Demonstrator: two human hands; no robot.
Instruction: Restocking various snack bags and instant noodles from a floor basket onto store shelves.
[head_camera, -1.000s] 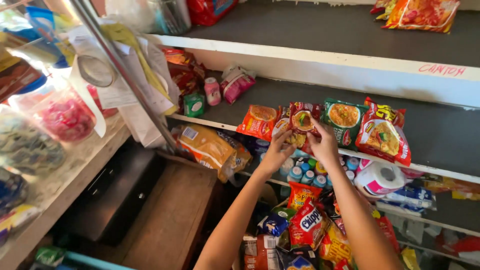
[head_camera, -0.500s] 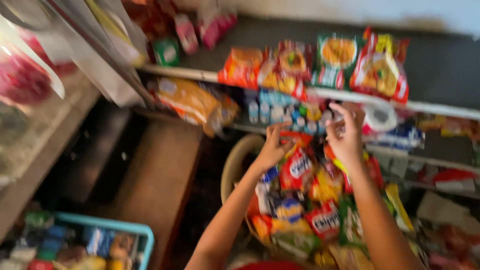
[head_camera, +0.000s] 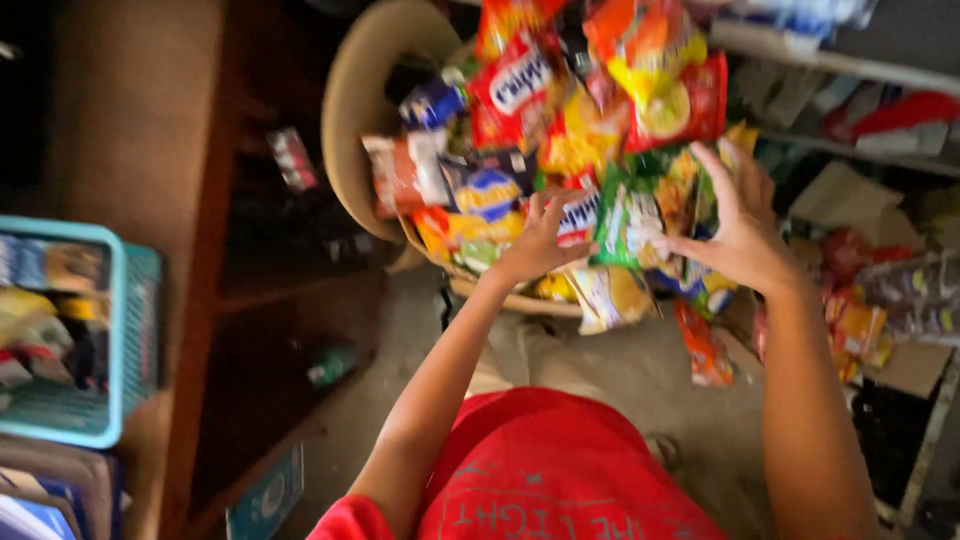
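Observation:
A heap of bright snack packets (head_camera: 590, 110) fills a tan round basket (head_camera: 352, 110) on the floor below me. My left hand (head_camera: 535, 242) rests with spread fingers on the near side of the heap, touching a red and white packet (head_camera: 577, 217). My right hand (head_camera: 738, 228) hovers open at the heap's right side, fingers apart. A green packet (head_camera: 622, 215) lies between the two hands, close to my right fingertips. The picture is blurred, and neither hand visibly grips anything.
A turquoise plastic crate (head_camera: 135, 330) with packets stands at the left. Dark wooden shelving (head_camera: 250, 300) lies between it and the basket. More packets (head_camera: 865, 320) and a white shelf edge (head_camera: 850, 70) are at the right. Grey floor (head_camera: 620, 370) shows near my red shirt.
My view has swung down from the shelf of packets to the basket on the floor. Both hands have dropped from the shelf edge onto the heap of packets.

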